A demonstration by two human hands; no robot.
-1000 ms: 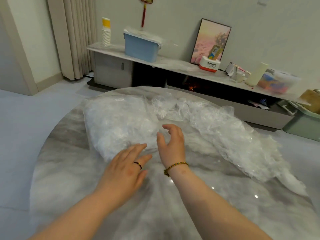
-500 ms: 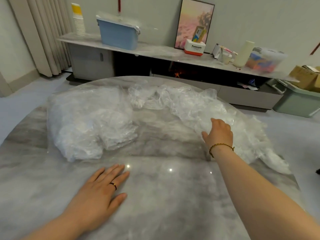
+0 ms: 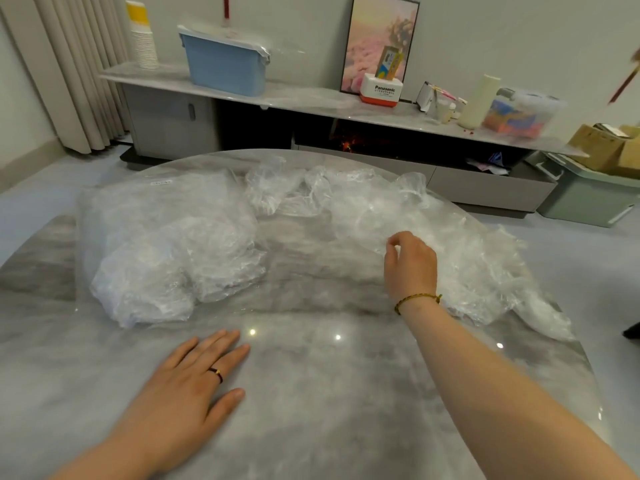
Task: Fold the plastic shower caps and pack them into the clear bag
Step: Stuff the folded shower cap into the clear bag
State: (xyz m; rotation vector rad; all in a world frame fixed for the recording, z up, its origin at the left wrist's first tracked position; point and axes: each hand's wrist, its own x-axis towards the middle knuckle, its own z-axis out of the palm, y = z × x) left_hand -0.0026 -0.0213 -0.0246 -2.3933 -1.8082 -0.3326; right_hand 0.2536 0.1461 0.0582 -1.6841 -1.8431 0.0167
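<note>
Beyond the bench (image 3: 329,403) runs a low sideboard (image 3: 311,102) carrying a stack of paper cups (image 3: 143,39), a blue box (image 3: 225,64), a framed picture (image 3: 379,39) and a small white carton (image 3: 381,93); all of it is well apart from my hands. On the bench itself the clear bag (image 3: 166,244), already stuffed with plastic, lies far left. The loose shower caps (image 3: 460,237) sprawl in a crumpled heap from the far middle round to the right edge.

My left hand (image 3: 187,382) lies flat on the marble, palm down, fingers straight and together, a ring on one finger, its grip slack and holding nothing. My right hand (image 3: 410,265), bracelet at the wrist, reaches forward to the near-left edge of the heap. Its grip is curled in, thumb and fingers pinching the thin film of a cap.

Between bag and heap bare marble shows, and the whole near half of the round top lies open around my left hand. The heap spills close to the right rim.
</note>
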